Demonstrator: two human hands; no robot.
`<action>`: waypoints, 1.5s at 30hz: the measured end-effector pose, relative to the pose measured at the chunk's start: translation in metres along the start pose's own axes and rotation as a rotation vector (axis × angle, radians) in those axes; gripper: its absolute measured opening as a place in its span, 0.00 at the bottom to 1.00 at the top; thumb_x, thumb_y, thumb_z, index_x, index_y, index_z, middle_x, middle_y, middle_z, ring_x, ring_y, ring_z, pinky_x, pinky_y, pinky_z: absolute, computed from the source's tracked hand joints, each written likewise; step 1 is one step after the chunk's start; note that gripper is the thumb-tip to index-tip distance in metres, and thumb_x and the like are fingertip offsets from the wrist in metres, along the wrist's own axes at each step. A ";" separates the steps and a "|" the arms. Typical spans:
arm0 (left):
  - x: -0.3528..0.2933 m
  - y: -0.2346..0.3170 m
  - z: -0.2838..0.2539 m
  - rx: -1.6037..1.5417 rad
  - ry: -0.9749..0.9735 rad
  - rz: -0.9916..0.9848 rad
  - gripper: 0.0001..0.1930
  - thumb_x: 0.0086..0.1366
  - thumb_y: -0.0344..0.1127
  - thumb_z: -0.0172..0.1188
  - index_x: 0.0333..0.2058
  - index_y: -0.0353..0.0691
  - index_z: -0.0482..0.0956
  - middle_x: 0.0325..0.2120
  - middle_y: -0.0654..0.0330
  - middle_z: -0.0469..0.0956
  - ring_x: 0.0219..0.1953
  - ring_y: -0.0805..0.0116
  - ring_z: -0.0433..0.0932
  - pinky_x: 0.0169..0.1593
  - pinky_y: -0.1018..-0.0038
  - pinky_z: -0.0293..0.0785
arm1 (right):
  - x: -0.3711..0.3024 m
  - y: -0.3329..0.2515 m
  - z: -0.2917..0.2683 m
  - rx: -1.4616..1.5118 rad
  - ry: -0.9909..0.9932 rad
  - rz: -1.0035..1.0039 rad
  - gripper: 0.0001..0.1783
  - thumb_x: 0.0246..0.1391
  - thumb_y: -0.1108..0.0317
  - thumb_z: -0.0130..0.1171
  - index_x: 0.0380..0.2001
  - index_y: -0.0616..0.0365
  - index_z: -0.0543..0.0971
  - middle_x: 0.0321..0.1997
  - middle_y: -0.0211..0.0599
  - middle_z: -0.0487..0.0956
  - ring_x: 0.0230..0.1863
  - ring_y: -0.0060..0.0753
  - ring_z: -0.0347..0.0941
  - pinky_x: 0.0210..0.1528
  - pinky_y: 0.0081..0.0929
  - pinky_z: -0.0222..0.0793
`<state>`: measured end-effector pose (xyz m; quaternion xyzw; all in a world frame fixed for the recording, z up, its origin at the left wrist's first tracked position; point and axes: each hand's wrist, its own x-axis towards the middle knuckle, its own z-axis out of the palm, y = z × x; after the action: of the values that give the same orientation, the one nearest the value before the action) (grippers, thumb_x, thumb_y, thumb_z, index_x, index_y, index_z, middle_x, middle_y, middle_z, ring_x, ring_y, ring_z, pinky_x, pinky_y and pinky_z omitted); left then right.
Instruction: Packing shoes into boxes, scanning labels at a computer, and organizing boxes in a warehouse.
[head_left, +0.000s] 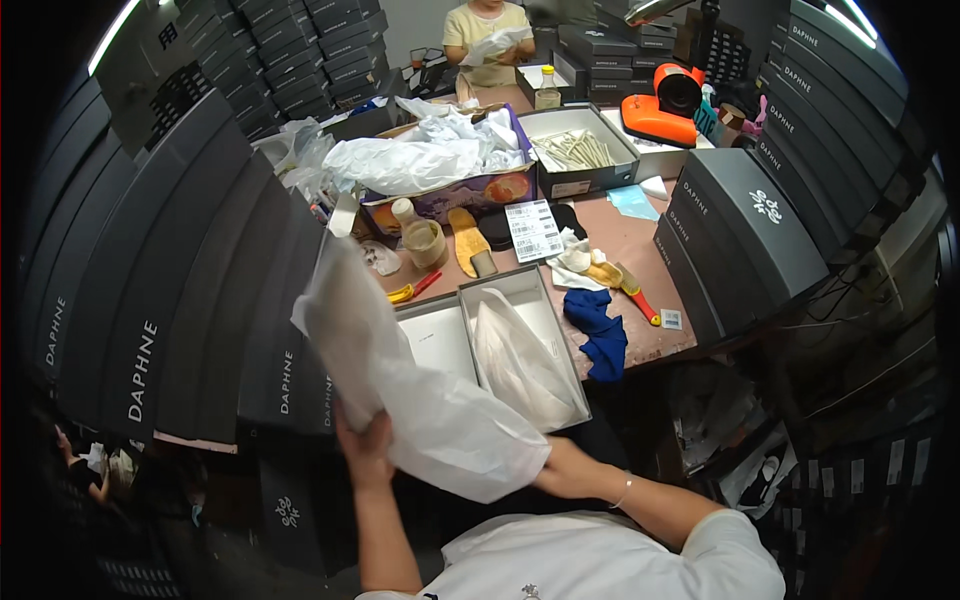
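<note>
A long bundle wrapped in white tissue paper (350, 315) is held up at a slant over the table's near left side; its upper end is blurred. My left hand (367, 445) is closed round its lower end. From there the loose paper (460, 425) spreads rightward to my right hand (568, 467), whose fingers are hidden behind it. What the paper wraps does not show. Just beyond, an open grey shoebox (572, 375) holds another tissue-wrapped bundle (515, 355) in its right part. The white tray part beside it (425, 335) is partly covered by the paper.
Stacked dark shoeboxes rise at the left (150, 300) and right (745, 225). On the table are a glue jar (424, 243), a yellow insole (466, 240), a blue cloth (597, 335), a red-yellow-handled tool (640, 297) and a carton of crumpled paper (455, 190). Another person (490, 35) stands opposite.
</note>
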<state>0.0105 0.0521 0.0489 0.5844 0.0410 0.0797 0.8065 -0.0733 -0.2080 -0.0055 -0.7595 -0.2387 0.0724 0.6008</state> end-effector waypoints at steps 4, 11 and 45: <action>0.023 0.043 -0.001 0.788 -0.692 0.222 0.39 0.37 0.25 0.67 0.56 0.39 0.72 0.45 0.54 0.77 0.49 0.60 0.76 0.54 0.70 0.70 | -0.010 -0.049 -0.067 1.063 0.305 -0.071 0.48 0.51 0.51 0.67 0.66 0.63 0.57 0.69 0.46 0.60 0.67 0.42 0.60 0.65 0.33 0.57; 0.019 -0.046 0.181 -0.260 -0.497 0.075 0.42 0.59 0.14 0.47 0.69 0.47 0.41 0.57 0.57 0.66 0.59 0.66 0.66 0.63 0.70 0.60 | -0.014 -0.079 -0.075 -0.230 0.709 0.134 0.48 0.39 0.77 0.65 0.66 0.64 0.56 0.61 0.53 0.66 0.61 0.44 0.65 0.63 0.33 0.58; -0.014 -0.132 0.037 0.967 -0.466 0.371 0.27 0.53 0.20 0.54 0.55 0.40 0.71 0.56 0.44 0.64 0.60 0.45 0.62 0.61 0.56 0.60 | 0.106 0.092 -0.073 -1.344 0.196 0.246 0.30 0.53 0.71 0.47 0.61 0.62 0.65 0.38 0.46 0.76 0.46 0.45 0.73 0.67 0.64 0.40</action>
<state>0.0130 -0.0255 -0.0653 0.8869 -0.2094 0.0610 0.4072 0.0743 -0.2397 -0.0545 -0.9917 -0.0886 -0.0926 0.0060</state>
